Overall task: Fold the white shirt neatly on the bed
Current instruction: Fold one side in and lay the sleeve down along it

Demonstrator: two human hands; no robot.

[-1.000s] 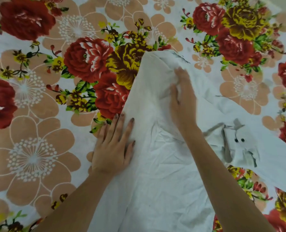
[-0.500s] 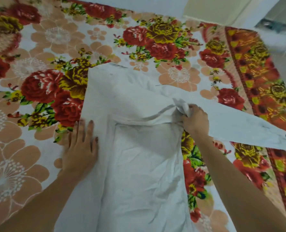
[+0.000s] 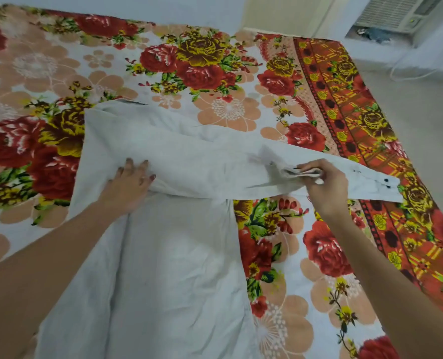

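On the flowery bed (image 3: 228, 110) lies the white shirt (image 3: 179, 268); the left hand (image 3: 127, 185), grip spread, presses it flat so it cannot slide, while the right hand (image 3: 324, 185), grip pinching the sleeve (image 3: 370, 180), looks set to fold it over.

A white appliance with a louvred grille (image 3: 394, 10) sits in the far right corner, with something dark and bluish (image 3: 377, 35) bunched just beneath it. A thin white cable (image 3: 407, 73) loops over the pale floor (image 3: 422, 120) to the right of the bed (image 3: 344, 104). A pale wall (image 3: 111, 6) runs along the far side, with a cream panel (image 3: 280, 14) to its right.
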